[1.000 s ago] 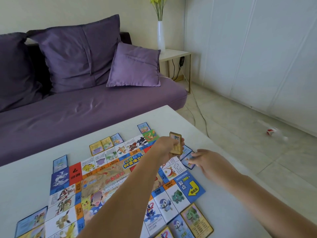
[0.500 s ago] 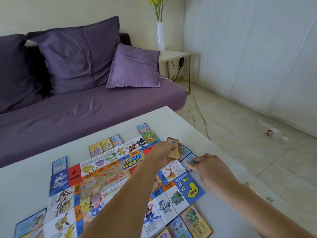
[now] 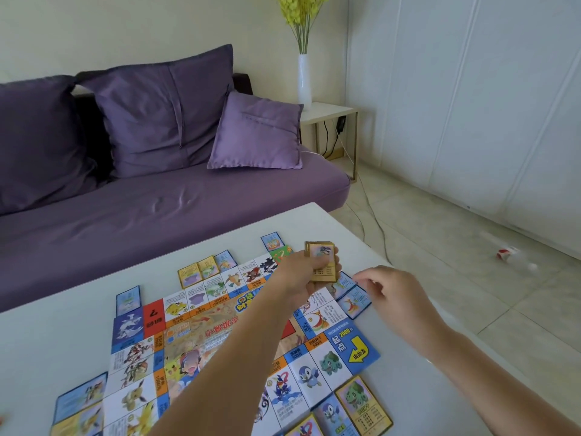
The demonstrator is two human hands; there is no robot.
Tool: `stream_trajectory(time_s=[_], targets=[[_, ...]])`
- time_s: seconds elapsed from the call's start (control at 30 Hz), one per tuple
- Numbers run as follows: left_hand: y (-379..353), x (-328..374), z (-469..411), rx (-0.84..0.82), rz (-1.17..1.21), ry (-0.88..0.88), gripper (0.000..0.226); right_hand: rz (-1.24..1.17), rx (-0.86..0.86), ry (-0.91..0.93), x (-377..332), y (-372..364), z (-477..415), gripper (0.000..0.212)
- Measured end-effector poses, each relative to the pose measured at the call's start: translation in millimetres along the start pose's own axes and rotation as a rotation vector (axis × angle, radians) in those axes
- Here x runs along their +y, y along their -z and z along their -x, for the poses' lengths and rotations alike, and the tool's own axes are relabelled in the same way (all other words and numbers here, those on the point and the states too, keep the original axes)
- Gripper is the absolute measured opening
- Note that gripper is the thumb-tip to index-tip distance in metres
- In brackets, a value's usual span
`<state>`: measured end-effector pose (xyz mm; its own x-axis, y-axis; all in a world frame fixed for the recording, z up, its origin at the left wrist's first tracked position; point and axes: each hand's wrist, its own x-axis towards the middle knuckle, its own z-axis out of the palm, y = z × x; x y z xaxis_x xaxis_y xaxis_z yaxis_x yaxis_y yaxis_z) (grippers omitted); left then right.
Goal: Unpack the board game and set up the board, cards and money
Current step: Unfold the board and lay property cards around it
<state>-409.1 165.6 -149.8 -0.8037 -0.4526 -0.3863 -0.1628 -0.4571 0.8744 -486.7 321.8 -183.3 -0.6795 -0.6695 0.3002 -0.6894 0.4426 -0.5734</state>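
A colourful paper game board (image 3: pixel 220 338) lies flat on the white table (image 3: pixel 47 347). My left hand (image 3: pixel 306 272) grips a small stack of gold-edged cards (image 3: pixel 323 261) upright above the board's far right corner. My right hand (image 3: pixel 393 294) hovers just right of it, fingers loosely curled, beside two blue-edged cards (image 3: pixel 352 294) lying at the board's right edge. More cards lie around the board: a gold-edged one (image 3: pixel 363 405) at the near right, blue ones (image 3: pixel 128 298) at the far left, and one (image 3: pixel 272 242) at the far corner.
A purple sofa (image 3: pixel 157 221) with cushions stands behind the table. A side table with a white vase (image 3: pixel 304 80) is at the sofa's right end, with cables trailing on the tiled floor. A small red and white object (image 3: pixel 507 253) lies on the floor.
My right hand has lifted back a little from the blue-edged cards at the board's right edge. My left hand has turned the card stack more face-on.
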Motion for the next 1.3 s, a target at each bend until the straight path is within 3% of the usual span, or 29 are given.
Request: stream_trajectory(time_s=[0.17, 0.27, 0.4, 0.5, 0.67, 0.73, 0.83, 1.0, 1.13, 1.3], targets=[[10.6, -1.3, 43.2, 0.095, -0.152, -0.098, 0.025, -0.738, -0.096, -0.243, -44.8, 20.1, 3.0, 0.014], [17.8, -5.6, 73.3, 0.138, -0.340, -0.150, 0.028, -0.888, -0.210, -0.279, -67.0, 23.1, 11.1, 0.013], [31.2, -10.7, 109.1, 0.196, -0.381, -0.160, 0.030, -0.874, -0.308, -0.278, -89.1, 16.8, 22.1, 0.011], [45.8, -11.5, 129.9, 0.195, -0.109, -0.090, 0.012, -0.853, -0.268, -0.274, -100.5, 15.8, 26.7, 0.010], [92.4, -16.2, 182.7, 0.264, 0.184, -0.075, 0.021, -0.711, -0.371, -0.142, -122.4, 10.3, 43.2, 0.011], [112.9, -22.4, 205.7, 0.292, 0.177, -0.103, 0.021, -0.677, -0.465, -0.134, -132.5, 0.3, 52.6, 0.006], [142.9, -35.8, 234.4, 0.412, 0.100, -0.158, 0.019, -0.638, -0.565, -0.140, -149.1, -18.4, 65.0, 0.020], [174.7, -55.1, 268.9, 0.555, 0.102, -0.205, 0.014, -0.603, -0.622, -0.123, -170.5, -47.3, 85.8, 0.024], [183.2, -68.2, 284.6, 0.612, 0.059, -0.226, 0.011, -0.623, -0.651, -0.105, -180.9, -60.1, 98.2, 0.007], [184.4, -85.4, 299.7, 0.660, 0.110, -0.210, 0.013, -0.535, -0.700, -0.120, -192.3, -72.4, 122.4, 0.017]])
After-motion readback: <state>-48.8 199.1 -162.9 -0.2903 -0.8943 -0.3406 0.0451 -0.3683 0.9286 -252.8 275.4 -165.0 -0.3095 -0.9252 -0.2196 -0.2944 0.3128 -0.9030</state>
